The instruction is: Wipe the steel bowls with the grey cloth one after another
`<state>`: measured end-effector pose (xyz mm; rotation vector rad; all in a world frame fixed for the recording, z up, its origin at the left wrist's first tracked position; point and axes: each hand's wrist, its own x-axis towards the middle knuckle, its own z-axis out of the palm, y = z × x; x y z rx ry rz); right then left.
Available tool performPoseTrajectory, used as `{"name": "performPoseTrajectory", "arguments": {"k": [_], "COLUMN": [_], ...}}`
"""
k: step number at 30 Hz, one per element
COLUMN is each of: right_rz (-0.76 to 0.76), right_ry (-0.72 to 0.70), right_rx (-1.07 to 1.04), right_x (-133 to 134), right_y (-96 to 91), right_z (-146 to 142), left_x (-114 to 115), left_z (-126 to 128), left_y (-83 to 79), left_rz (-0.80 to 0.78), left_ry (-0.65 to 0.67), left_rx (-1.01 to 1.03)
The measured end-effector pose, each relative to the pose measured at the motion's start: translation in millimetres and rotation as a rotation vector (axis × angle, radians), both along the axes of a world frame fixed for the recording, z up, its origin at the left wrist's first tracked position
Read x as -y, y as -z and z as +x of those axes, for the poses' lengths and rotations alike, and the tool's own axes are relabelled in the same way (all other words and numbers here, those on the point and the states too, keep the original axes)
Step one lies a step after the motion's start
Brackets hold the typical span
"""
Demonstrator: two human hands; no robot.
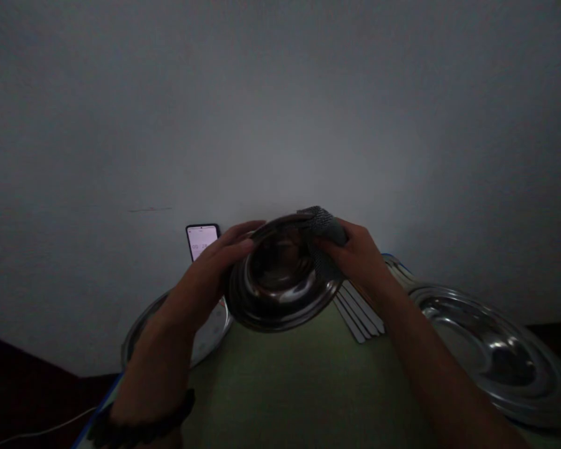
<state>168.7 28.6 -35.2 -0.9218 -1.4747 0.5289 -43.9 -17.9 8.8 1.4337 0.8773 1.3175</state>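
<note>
A shiny metal bowl with a wide rim is held up, tilted, above the green table. My left hand is closed on its left rim, thumb on the near side and fingers behind. In my right hand is a grey textured cloth, pinched over the bowl's upper right rim. The fingertips behind the bowl and the cloth are hidden.
A phone showing a timer stands at the wall behind my left hand. A metal plate lies at left, a larger metal dish at right. Several flat metal strips lie behind my right wrist on the green tabletop.
</note>
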Motion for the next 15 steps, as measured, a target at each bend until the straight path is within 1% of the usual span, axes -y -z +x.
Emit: {"name": "performPoseTrajectory", "arguments": {"k": [2, 3, 5, 7, 10, 12, 14, 15], "right_rz": [0.062, 0.081, 0.092, 0.086, 0.109, 0.114, 0.067, 0.021], "right_ry": [0.027, 0.05, 0.093, 0.125, 0.157, 0.204, 0.237, 0.234], "right_rx": [0.213, 0.274, 0.316, 0.297, 0.219, 0.106, -0.092, -0.222], "right_x": [8.0, 11.0, 15.0, 16.4, 15.3, 11.8, 6.1, 2.7], "right_y": [-6.5, -8.3, -9.7, -10.1, -10.6, -8.8, -2.6, 2.1], "right_z": [-0.3, -2.1, -6.5, -9.2, -9.7, -11.0, -15.9, -20.0], "left_x": [-0.5, -1.8, -5.9, -10.0, -12.3, -11.3, -9.9, -9.6], "left_z": [-0.2, 2.0, 7.4, 10.2, 8.5, 10.0, 18.4, 25.3], "left_y": [5.9, 10.5, 19.4, 24.3, 21.0, 16.4, 16.1, 18.7], "left_rz": [0.004, 0.032, 0.078, 0.09, 0.11, 0.151, 0.191, 0.206], "left_ry": [0.049, 0.039, 0.002, -0.029, -0.057, -0.108, -0.208, -0.267], "left_rx": [-0.093, -0.122, -0.14, -0.125, -0.057, 0.019, 0.123, 0.195]}}
